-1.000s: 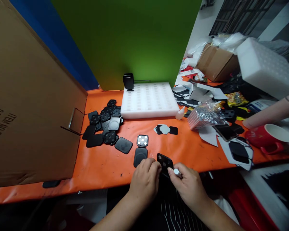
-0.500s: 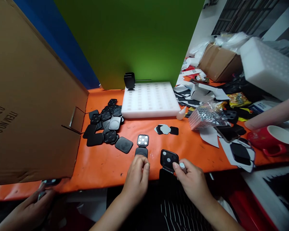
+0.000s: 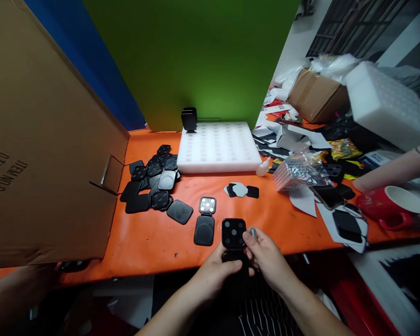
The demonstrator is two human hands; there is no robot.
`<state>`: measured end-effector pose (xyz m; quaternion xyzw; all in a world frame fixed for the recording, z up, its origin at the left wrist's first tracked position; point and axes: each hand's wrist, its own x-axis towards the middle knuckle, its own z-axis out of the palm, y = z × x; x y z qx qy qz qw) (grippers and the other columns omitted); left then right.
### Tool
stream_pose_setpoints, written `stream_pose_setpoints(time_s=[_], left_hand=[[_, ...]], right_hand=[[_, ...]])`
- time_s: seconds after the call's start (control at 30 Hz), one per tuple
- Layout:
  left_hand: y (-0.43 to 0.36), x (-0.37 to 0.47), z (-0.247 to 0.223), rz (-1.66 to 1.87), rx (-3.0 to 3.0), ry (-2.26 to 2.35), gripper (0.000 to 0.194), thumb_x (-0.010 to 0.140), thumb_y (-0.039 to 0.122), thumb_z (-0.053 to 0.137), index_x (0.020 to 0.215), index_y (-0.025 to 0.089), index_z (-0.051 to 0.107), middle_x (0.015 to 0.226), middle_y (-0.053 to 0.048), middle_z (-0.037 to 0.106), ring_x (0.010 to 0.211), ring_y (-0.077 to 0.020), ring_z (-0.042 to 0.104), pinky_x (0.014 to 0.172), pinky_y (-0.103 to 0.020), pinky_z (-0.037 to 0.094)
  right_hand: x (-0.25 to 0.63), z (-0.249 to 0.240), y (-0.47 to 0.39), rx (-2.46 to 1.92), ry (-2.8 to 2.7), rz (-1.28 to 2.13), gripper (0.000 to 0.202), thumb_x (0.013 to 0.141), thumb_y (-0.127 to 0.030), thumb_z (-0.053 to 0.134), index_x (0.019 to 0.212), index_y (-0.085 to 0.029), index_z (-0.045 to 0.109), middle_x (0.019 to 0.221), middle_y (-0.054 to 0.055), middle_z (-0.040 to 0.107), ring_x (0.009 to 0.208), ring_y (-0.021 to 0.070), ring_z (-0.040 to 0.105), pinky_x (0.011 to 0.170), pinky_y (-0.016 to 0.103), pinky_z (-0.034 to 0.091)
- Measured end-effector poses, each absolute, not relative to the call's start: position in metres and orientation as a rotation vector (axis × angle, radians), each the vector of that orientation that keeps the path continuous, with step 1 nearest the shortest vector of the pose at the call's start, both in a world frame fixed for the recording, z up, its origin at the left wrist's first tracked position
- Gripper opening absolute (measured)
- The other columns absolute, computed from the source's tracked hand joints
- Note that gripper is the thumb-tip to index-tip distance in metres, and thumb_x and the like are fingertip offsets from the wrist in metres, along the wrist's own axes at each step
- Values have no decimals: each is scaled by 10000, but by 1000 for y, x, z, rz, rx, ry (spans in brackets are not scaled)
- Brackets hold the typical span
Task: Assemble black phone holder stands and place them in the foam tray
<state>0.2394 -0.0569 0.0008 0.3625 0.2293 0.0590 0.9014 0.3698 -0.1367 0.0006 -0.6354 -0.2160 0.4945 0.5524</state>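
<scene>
My left hand (image 3: 215,270) grips the lower flap of a black hinged folding pad (image 3: 234,232), thumb on top. The pad is unfolded, and its upper panel shows several round grey spots. On its right edge, my right hand (image 3: 266,254) pinches the upper panel, with a small silver cylinder (image 3: 253,232) held among its fingers. Just beyond lies a second unfolded pad (image 3: 204,230), its upper panel dotted with bright white circles. To its left are a loose black square panel (image 3: 179,212) and a pile of similar black parts (image 3: 157,173).
A white foam block (image 3: 219,148) stands at the back, a folded black pad (image 3: 189,119) on its corner. Nearby are a small dropper bottle (image 3: 262,168), thin cut pieces (image 3: 238,189) and a red mug (image 3: 385,207). A cardboard box (image 3: 56,186) walls the left, beside another person's arm (image 3: 21,291).
My left hand has moved right from the pad on the table to grip the held pad. My right hand has shifted slightly left with it. The other person's hand has moved left.
</scene>
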Motion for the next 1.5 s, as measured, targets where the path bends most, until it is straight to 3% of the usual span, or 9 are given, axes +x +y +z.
stream_pose_setpoints(time_s=[0.1, 0.2, 0.33, 0.4, 0.73, 0.93, 1.07, 1.2, 1.5], left_hand=[[-62, 242, -2, 152, 714, 604, 395, 750, 216, 553, 1131, 196, 454, 1044, -89, 622, 781, -194, 644, 743, -355, 487], [-62, 242, -7, 216, 901, 651, 442, 765, 182, 508, 1193, 194, 402, 1080, -84, 612, 836, -184, 629, 786, -354, 488], [-62, 241, -6, 312, 1486, 649, 526, 811, 140, 438, 1315, 226, 315, 1300, -71, 461, 1194, -207, 424, 1024, -420, 323], [-63, 240, -3, 332, 1736, 628, 556, 828, 102, 383, 1351, 244, 263, 1357, -67, 391, 1250, -203, 349, 1056, -442, 273], [-60, 240, -2, 257, 1733, 666, 571, 840, 94, 384, 1361, 275, 238, 1377, -38, 378, 1240, -192, 375, 1036, -423, 334], [-59, 238, 0, 251, 1926, 643, 566, 873, 138, 338, 1387, 263, 136, 1386, -70, 357, 1251, -189, 358, 1038, -450, 318], [-60, 240, -2, 271, 1889, 667, 557, 872, 154, 355, 1385, 249, 159, 1373, -95, 373, 1239, -209, 377, 1017, -458, 345], [-60, 244, -4, 295, 1716, 673, 532, 872, 160, 353, 1377, 229, 199, 1412, -77, 309, 1281, -203, 305, 1056, -443, 276], [-63, 243, -9, 230, 1821, 666, 672, 827, 106, 402, 1395, 248, 71, 1429, -90, 267, 1296, -223, 271, 1059, -470, 250]], right_hand=[[372, 6, -138, -1739, -760, 861, 279, 876, -445, 359, 851, -198, 486, 702, 0, 533, 650, 132, 523, 600, 251, 424], [373, 18, -140, -1919, -1090, 716, 238, 899, -350, 338, 913, -220, 537, 882, 37, 592, 840, 166, 559, 737, 281, 419], [370, 32, -139, -2134, -1409, 643, 197, 881, -300, 389, 910, -245, 576, 809, 14, 620, 762, 175, 589, 643, 268, 408], [370, 36, -138, -2197, -1481, 562, 196, 877, -288, 396, 901, -240, 585, 775, 13, 617, 722, 171, 590, 606, 259, 391], [372, 37, -133, -2238, -1617, 481, 221, 889, -280, 365, 848, -221, 573, 737, 9, 601, 663, 157, 574, 546, 258, 319], [375, 44, -128, -2144, -1570, 611, 209, 821, -413, 486, 796, -214, 546, 740, -12, 598, 638, 141, 547, 539, 242, 304], [372, 41, -126, -2047, -1536, 668, 208, 831, -357, 484, 709, -204, 552, 673, -26, 583, 601, 114, 522, 527, 223, 303], [365, 36, -128, -2005, -1510, 683, 220, 869, -302, 432, 720, -212, 568, 685, -24, 585, 651, 118, 539, 571, 221, 339], [363, 38, -135, -2214, -1664, 556, 214, 874, -321, 402, 769, -201, 544, 732, 9, 594, 657, 160, 558, 574, 268, 325]])
